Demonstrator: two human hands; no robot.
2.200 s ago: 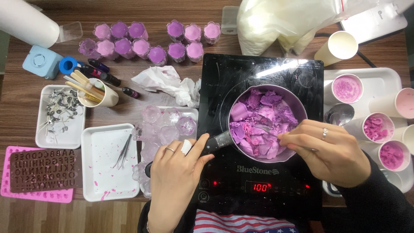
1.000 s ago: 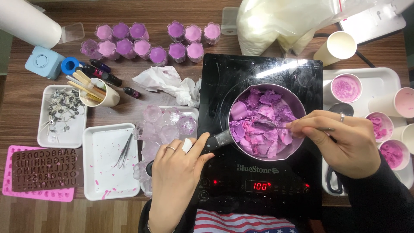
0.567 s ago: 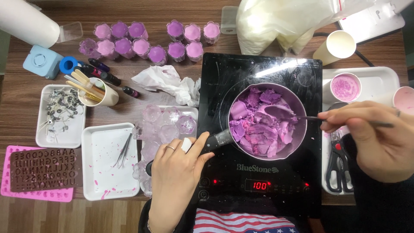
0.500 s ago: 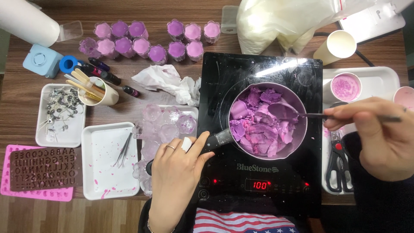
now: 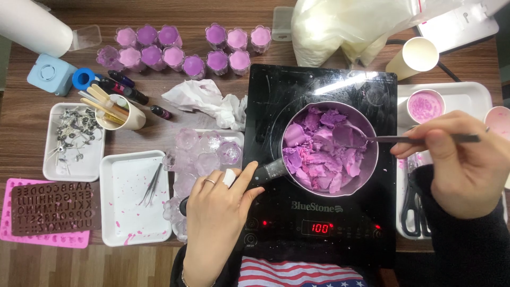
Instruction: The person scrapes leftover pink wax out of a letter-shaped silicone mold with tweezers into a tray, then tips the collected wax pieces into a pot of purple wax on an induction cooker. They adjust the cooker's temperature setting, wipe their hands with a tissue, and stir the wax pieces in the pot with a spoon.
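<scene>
A small metal pot (image 5: 372, 159) stands on a black induction cooktop (image 5: 297, 90). It is filled with purple and pink wax chunks (image 5: 319, 157). My left hand (image 5: 215, 212) grips the pot's dark handle (image 5: 268, 171) at the lower left. My right hand (image 5: 462, 159) holds a long metal spoon (image 5: 404, 138) by its stem at the right. The spoon's bowl rests among the chunks on the pot's right side.
Purple and pink filled glass cups (image 5: 183, 50) line the back. Clear empty glass cups (image 5: 204, 151) sit on a tray left of the cooktop. White trays (image 5: 133, 196), a letter mould (image 5: 48, 210), a cup of wooden sticks (image 5: 119, 114), crumpled tissue (image 5: 204, 101), scissors (image 5: 411, 199) and paper cups (image 5: 422, 106) surround the cooktop.
My right hand has drawn back from over the pot to its right side, now holding the spoon with its bowl in the wax. My left hand has stayed on the handle.
</scene>
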